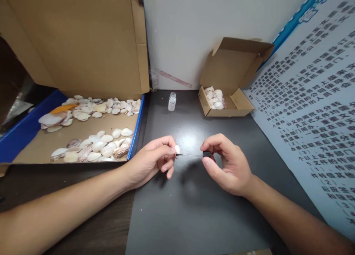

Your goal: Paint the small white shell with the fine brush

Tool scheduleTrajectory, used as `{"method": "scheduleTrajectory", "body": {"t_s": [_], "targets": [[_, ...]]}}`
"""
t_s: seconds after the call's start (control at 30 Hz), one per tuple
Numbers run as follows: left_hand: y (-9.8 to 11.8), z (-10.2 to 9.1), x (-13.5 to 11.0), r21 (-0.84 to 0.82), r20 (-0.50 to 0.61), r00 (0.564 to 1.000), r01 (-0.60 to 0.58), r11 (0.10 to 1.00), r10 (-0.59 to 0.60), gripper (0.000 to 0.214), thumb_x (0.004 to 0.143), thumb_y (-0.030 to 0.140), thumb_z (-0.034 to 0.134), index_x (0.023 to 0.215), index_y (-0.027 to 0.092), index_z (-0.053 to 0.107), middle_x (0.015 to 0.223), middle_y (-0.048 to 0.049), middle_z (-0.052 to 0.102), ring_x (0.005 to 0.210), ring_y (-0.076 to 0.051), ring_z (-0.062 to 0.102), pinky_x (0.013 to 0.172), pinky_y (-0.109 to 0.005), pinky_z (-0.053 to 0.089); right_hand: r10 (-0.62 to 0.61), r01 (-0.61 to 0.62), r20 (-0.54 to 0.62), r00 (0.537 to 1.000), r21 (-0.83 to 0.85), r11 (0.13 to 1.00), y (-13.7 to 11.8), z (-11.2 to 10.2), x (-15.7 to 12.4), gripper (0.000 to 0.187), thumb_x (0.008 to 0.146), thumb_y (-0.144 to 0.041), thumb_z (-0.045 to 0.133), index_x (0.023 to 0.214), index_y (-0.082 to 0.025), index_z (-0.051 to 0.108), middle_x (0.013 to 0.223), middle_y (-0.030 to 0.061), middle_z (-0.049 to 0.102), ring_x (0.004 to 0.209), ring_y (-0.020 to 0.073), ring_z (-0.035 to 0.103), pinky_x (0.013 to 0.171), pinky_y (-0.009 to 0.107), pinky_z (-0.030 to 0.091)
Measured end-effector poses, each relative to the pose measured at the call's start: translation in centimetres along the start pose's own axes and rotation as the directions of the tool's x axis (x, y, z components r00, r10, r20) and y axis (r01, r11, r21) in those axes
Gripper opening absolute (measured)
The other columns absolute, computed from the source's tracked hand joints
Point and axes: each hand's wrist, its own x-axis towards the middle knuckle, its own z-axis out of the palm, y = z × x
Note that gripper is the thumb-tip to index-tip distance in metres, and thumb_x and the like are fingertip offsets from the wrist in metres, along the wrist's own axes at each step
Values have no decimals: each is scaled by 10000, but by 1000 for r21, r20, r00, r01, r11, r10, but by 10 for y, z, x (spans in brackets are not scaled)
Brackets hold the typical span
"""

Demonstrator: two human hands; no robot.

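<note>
Between the thumb and fingers of my left hand (156, 157) is a small pale seashell (177, 149), mostly covered by the fingertips. My right hand (229, 164) pinches the black cap of a brush applicator (206, 154). Its thin clear stem points left, and the dark brush tip is at the shell, touching it or very close. Farther back on the dark mat stands an uncapped small clear bottle (172, 102) with a label, upright and apart from both hands.
At left, a large open blue-edged cardboard box (91, 125) holds many shells in two groups, its lid raised. A smaller open cardboard box (230, 111) with white shells stands at back right. A printed sheet (310, 99) slopes along the right side, and a white wall (188, 36) rises behind.
</note>
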Motion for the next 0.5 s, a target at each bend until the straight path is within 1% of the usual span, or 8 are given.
{"method": "scheduleTrajectory", "body": {"t_s": [0.13,0.3,0.4,0.5], "targets": [[-1,0,0,-26,21,1000,-17,1000,17,101,807,164,638,724,149,583,682,28,555,437,-45,386,449,-217,492,4,-2,28,1000,-51,999,-1,-1,0,188,770,-113,565,906,-232,515,629,-80,437,487,63,443,490,162,429],[-2,-1,0,-9,21,1000,-7,1000,7,111,837,180,625,738,158,580,641,37,506,443,-51,374,463,-221,493,-9,10,13,1000,-16,1000,-1,-3,1,142,817,-137,538,921,-231,516,643,-71,475,519,73,494,524,173,457],[-3,-2,-1,-6,21,1000,-8,1000,8,112,831,182,631,736,162,575,622,46,472,442,-52,367,459,-217,486,-5,7,50,999,-26,1000,-1,-3,2,131,837,-144,543,933,-230,523,634,-73,479,522,73,502,522,170,457],[-3,-3,-1,-6,26,1000,-4,1000,4,106,818,193,644,741,164,577,632,47,474,440,-51,368,460,-221,486,-9,11,71,997,-37,999,0,-4,2,122,843,-146,546,932,-228,529,633,-75,481,518,67,503,517,160,453]]}}
